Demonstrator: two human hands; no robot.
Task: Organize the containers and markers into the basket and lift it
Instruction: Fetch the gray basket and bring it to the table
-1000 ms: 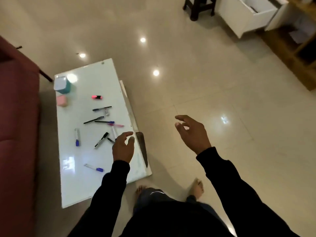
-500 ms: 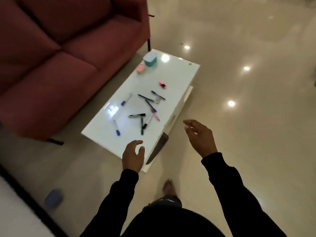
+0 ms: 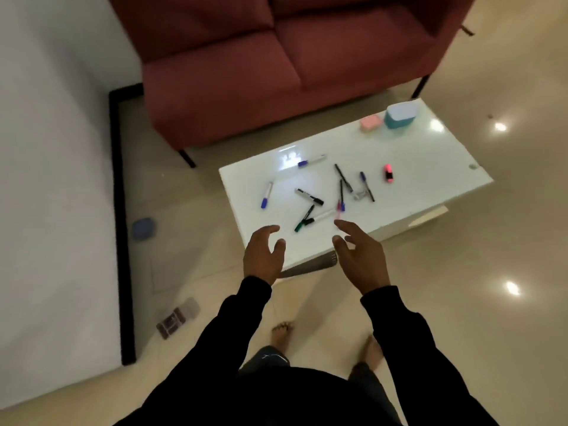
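Here I see a white table before a red sofa — markers scattered on it; left hand and right hand spread, empty.

The room is dim and warm-toned. Ceiling lamps show as small bright spots on the glossy floor, and a white glare patch sits on the tabletop near its far edge. The sleeves are almost pure black. Soft blur smears the whole picture, and straight lines bow toward the frame's edges.
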